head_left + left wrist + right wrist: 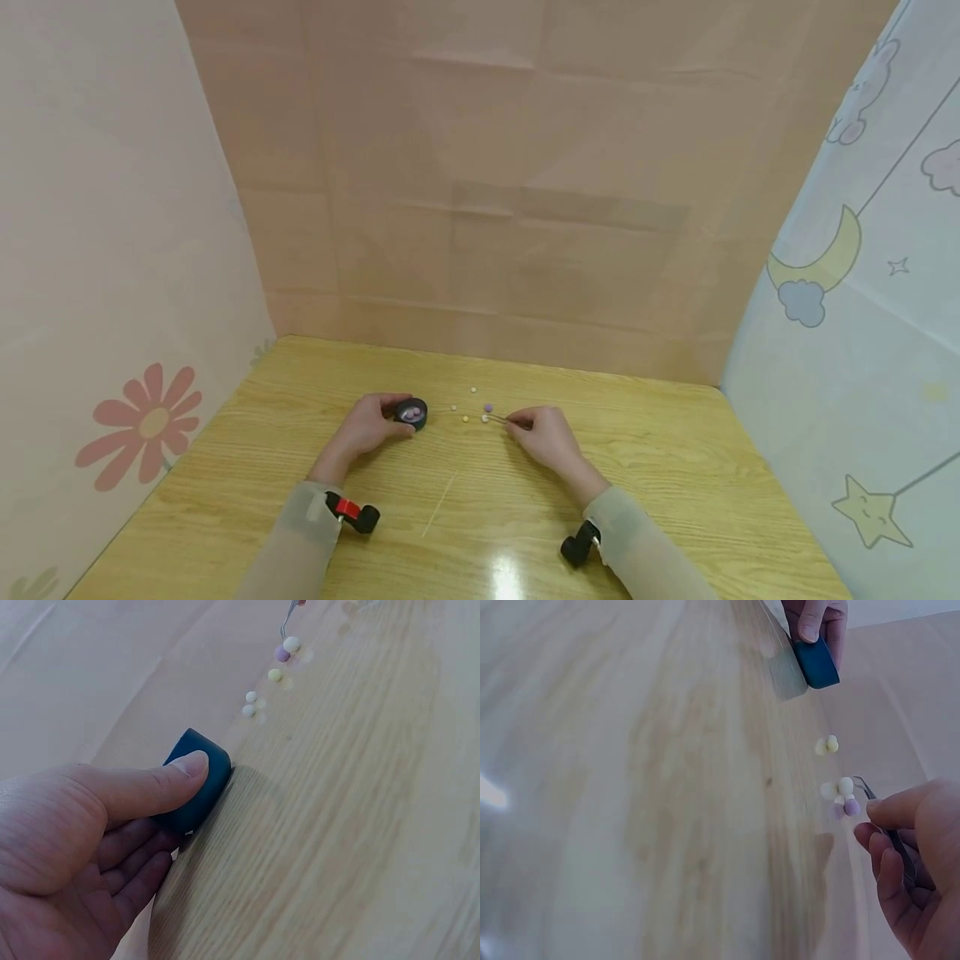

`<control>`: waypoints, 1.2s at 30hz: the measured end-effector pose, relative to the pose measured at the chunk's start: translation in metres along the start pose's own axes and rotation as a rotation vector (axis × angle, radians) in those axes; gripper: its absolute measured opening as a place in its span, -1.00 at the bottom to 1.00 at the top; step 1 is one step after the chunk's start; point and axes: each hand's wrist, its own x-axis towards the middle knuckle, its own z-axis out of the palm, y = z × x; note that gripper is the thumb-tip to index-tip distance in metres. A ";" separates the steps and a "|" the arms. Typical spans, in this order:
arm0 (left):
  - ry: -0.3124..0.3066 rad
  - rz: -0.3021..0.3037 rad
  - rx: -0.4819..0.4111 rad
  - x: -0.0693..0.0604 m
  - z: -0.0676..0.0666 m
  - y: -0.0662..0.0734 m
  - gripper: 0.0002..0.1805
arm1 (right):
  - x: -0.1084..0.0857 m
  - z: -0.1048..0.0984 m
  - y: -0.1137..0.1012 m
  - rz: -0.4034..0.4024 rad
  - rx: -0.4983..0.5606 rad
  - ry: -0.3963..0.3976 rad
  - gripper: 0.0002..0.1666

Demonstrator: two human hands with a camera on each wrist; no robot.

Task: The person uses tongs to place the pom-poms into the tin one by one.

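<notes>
My left hand (366, 425) holds a small dark teal cup (211, 776) tilted on the table, thumb along its outer wall. Purple balls (412, 412) lie inside the cup in the head view. My right hand (551, 435) pinches bent-tip metal tweezers (904, 859), which point left. Their tips are right by a larger white ball (845, 785), with a purple ball (851, 807) beside it. Whether the tips touch or grip the white ball, I cannot tell. A yellow ball (465, 419) and two small white balls, one nearer the cup (453, 408) and one farther back (473, 390), lie between the hands.
The wood-grain table (442, 542) ends at a brown paper backdrop (487, 208). Printed cloths stand at the left (112, 250) and right (900, 292). A pale straight line (440, 503) marks the tabletop in front of the hands. Each wrist wears a black camera.
</notes>
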 end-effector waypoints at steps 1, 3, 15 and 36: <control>0.001 -0.003 0.003 0.000 0.000 0.000 -0.34 | 0.000 0.000 0.000 -0.003 -0.004 -0.002 -0.89; 0.002 -0.005 0.006 0.000 0.001 0.001 -0.34 | 0.001 0.000 -0.001 -0.009 -0.015 -0.010 -0.89; 0.000 -0.003 0.003 0.000 0.000 -0.001 -0.33 | 0.000 0.001 -0.002 -0.020 -0.062 0.001 -0.90; -0.002 -0.001 0.021 0.000 -0.001 -0.002 -0.33 | 0.002 0.002 -0.003 0.028 0.084 0.061 -0.88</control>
